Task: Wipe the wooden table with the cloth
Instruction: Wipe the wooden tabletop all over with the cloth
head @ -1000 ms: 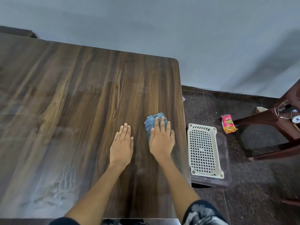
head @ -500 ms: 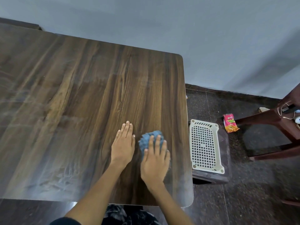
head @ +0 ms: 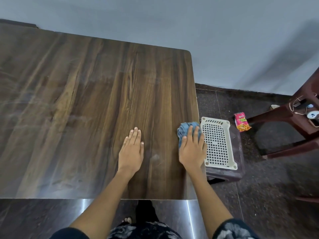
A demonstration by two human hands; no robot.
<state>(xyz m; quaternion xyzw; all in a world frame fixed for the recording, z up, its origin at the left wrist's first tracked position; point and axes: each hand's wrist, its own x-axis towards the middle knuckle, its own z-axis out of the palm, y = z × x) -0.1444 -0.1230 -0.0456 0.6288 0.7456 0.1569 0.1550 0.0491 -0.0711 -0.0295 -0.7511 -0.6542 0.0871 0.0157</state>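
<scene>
Midway through wiping: right hand (head: 192, 149) flat, pressing blue cloth (head: 187, 129) at wooden table (head: 86, 100) edge, left hand (head: 132, 149) open beside, smeared streaks left of both remaining.

My head camera looked steeply down from close above the wooden table (head: 86, 109), facing twelve o'clock toward the wall (head: 224, 31).
</scene>
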